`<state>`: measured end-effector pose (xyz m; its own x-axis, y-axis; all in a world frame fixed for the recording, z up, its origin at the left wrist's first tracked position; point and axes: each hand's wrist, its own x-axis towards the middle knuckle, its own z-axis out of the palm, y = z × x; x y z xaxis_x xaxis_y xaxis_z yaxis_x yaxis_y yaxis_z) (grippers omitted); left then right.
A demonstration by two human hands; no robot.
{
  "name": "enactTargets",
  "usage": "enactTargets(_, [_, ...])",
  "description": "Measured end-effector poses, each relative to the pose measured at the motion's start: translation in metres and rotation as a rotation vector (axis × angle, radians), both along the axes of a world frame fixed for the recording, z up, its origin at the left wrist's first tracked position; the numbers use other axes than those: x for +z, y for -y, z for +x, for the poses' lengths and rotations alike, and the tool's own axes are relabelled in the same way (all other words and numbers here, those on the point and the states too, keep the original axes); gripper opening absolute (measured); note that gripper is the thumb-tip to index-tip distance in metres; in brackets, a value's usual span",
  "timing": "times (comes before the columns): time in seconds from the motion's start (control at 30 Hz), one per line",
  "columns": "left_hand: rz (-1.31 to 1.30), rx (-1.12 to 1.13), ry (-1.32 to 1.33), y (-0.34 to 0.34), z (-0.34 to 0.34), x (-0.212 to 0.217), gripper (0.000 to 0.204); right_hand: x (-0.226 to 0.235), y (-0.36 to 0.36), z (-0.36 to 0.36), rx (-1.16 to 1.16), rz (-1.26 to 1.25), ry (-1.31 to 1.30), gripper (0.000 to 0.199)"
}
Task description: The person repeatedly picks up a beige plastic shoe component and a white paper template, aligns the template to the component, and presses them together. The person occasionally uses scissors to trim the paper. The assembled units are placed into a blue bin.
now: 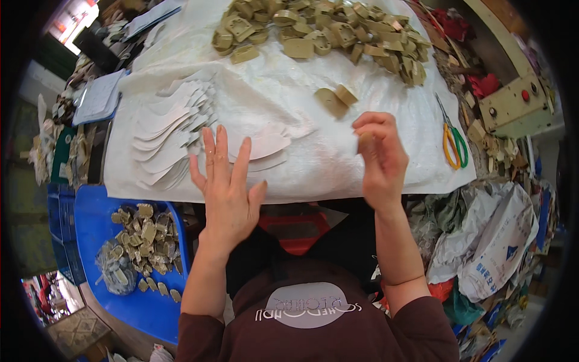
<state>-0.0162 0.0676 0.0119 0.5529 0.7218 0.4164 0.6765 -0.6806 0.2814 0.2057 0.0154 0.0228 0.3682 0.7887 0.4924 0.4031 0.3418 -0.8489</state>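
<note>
Tan piece (365,142) sits pinched in the right hand's (379,158) closed fingers, above the bench (338,169). Left hand (226,184) is flat, open, empty, touching pale insoles (265,145). A loose pinch might drop it.

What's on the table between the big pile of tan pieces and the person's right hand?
In the head view, two loose tan pieces lie on the white sheet between the pile and the right hand.
</note>
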Motion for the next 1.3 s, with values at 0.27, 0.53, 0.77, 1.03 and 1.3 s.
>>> enactTargets(0.27, [-1.02, -0.141, 1.036, 0.023, 0.035, -0.001, 0.037, 0.004, -0.005, 0.022, 0.303, -0.059, 0.298, 0.032])
enactTargets(0.53, [-1.218, -0.42, 1.379, -0.013, 0.111, 0.005, 0.048, -0.025, -0.064, 0.06, -0.141, -0.369, 0.536, 0.035])
enactTargets(0.77, [-1.188, -0.256, 1.253, -0.023, 0.132, -0.011, 0.044, -0.03, -0.034, 0.086, -0.117, -0.336, -0.144, 0.026])
enactTargets(1.03, [-1.314, -0.311, 1.293, -0.013, 0.107, -0.007, 0.039, -0.045, 0.023, 0.062, -0.055, -0.167, 0.316, 0.022])
enactTargets(1.3, [-1.418, -0.181, 1.355, 0.019, 0.059, -0.003, 0.038, -0.024, 0.031, 0.049, -0.137, -0.426, 0.189, 0.043])
